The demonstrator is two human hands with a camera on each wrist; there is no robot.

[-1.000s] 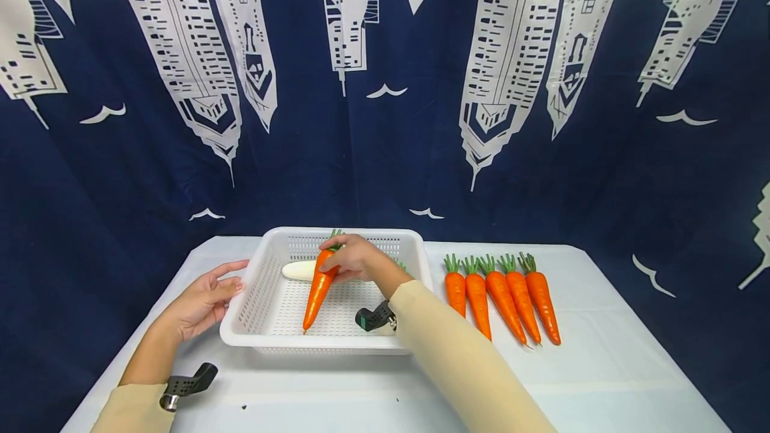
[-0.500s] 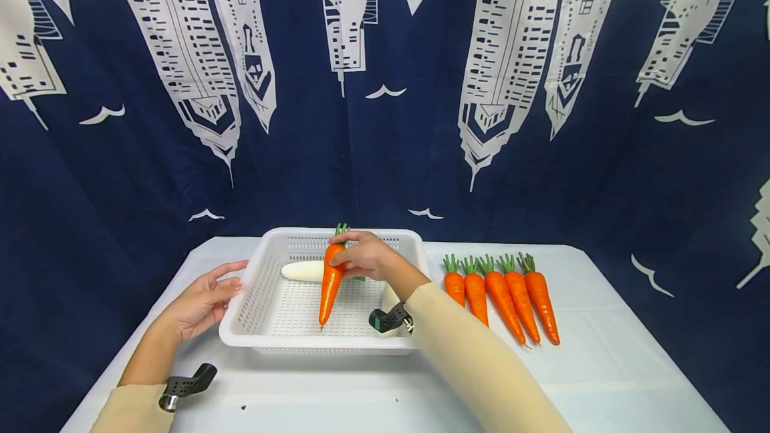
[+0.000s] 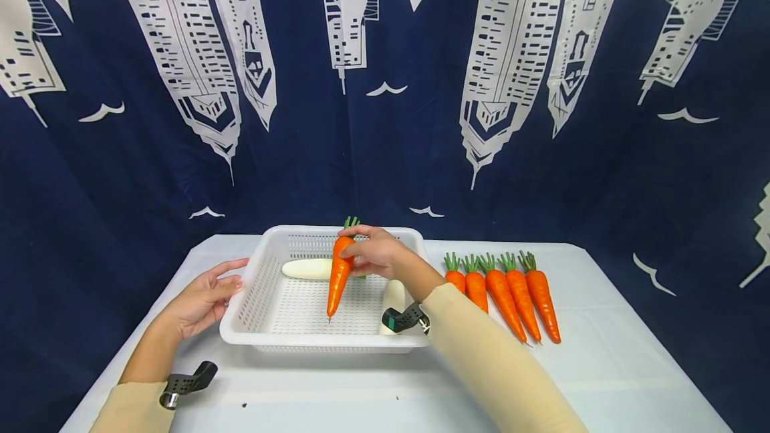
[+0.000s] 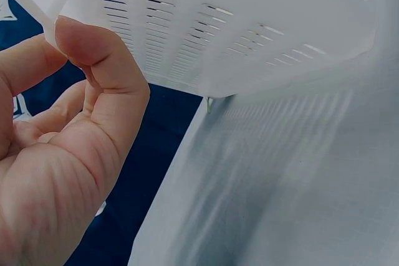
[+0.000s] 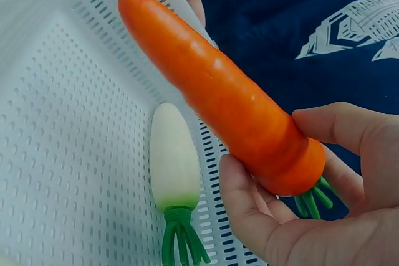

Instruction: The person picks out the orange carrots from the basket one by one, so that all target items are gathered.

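Note:
My right hand (image 3: 380, 254) holds an orange carrot (image 3: 339, 276) by its thick upper end, thumb and fingers on either side below the green stem stubs. The carrot hangs over a white perforated plastic basket (image 3: 325, 339), its tip slanting down. In the basket lies a white radish (image 3: 305, 269) across the back; the right wrist view shows its green stems. Another white radish (image 3: 394, 296) lies at the right side, partly behind the wrist strap. My left hand (image 3: 204, 299) grips the basket's left rim, with the thumb (image 4: 84, 38) at the edge.
Several carrots (image 3: 505, 293) lie side by side on the white table (image 3: 607, 353) to the right of the basket, the nearest partly hidden by the right sleeve. A dark blue cloth (image 3: 361, 159) with white building prints hangs behind the table.
My right hand has moved the carrot to the right and slightly up and back over the basket, baring more of the right-hand radish. The left hand stays at the rim.

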